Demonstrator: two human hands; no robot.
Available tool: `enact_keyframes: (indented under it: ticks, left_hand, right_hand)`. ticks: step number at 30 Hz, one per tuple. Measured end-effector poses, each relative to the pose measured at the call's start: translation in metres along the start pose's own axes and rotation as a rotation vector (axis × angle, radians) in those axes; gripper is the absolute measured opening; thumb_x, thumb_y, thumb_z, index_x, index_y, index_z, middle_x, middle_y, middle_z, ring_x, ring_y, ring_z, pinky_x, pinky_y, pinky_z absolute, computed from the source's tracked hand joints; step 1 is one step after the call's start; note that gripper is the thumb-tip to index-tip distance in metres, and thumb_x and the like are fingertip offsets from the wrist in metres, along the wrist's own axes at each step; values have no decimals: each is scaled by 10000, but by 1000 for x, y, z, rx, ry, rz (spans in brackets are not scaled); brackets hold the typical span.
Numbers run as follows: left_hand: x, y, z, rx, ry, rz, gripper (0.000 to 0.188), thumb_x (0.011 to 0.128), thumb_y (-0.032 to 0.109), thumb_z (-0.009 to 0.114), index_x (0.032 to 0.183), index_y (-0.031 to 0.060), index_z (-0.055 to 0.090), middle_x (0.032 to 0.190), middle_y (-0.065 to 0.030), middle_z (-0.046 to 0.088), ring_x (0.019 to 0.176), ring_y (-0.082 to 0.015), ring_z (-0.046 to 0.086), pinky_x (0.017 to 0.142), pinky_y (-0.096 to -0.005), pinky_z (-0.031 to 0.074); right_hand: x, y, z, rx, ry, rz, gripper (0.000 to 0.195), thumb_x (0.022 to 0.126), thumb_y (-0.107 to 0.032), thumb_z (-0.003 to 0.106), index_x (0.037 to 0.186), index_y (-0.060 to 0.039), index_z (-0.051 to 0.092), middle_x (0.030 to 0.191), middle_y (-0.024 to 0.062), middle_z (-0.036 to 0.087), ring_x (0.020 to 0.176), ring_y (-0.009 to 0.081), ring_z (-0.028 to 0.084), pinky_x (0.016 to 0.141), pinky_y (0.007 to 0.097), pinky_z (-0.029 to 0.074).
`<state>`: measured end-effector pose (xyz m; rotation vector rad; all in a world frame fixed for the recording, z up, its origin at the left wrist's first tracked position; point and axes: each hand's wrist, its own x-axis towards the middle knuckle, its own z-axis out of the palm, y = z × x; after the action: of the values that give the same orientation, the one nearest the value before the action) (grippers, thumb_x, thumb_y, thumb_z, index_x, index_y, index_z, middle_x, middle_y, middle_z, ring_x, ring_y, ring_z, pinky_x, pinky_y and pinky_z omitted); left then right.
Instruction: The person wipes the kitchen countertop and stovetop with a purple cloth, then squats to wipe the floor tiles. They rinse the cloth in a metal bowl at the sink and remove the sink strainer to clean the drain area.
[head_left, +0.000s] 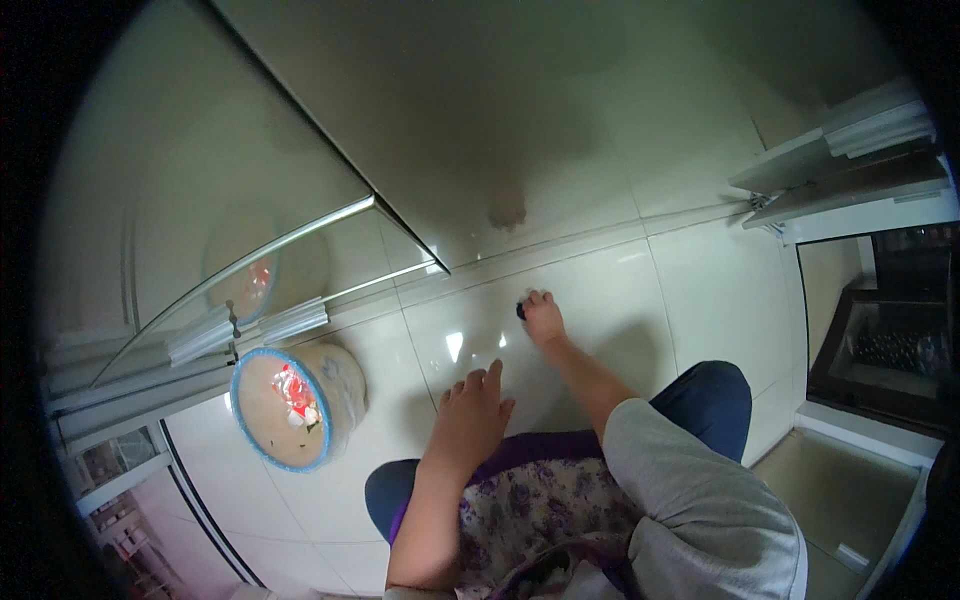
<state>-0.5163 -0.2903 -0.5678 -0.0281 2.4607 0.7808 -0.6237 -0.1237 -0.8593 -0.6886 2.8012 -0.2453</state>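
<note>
My right hand (544, 321) reaches down to the pale glossy floor tiles (592, 292), its fingers bent around a small dark object (520, 311). Most of that object is hidden by the fingers, so its kind cannot be told. A little whitish material shows at the fingertips. Nearer to me, my left hand (471, 412) hovers palm down in front of my lap, empty, with its fingers apart. A purple-edged floral apron (540, 502) covers my lap between my bent knees.
On the left stands a waste bin (356, 382) with a blue rim, a liner and some litter inside. A glossy panel with a metal edge (300, 232) slants above it. Open hinged panels (810, 191) jut in at right, beside a dark-framed glass-fronted unit (892, 352).
</note>
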Motion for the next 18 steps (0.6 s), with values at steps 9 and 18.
enact_keyframes:
  ticks: [9,18]
  left_hand:
    - [-12,-10,-11,45,165,-144,507,871,234,547,1301,19,387,1152,-201,532,1017,-352,553,867,-432,448]
    - [-9,-4,-7,-73,53,-16,497,875,220,542,1297,11,386,1156,-246,526,1038,-397,532,892,-442,438]
  right_hand:
    - [28,62,-44,433,382,543,199,732,-106,683,925,-60,675,933,179,576,855,331,579,789,401,477]
    - [-22,-23,15,209,99,101,168,701,-56,647,867,-76,657,896,150,538,833,344,545,771,418,482]
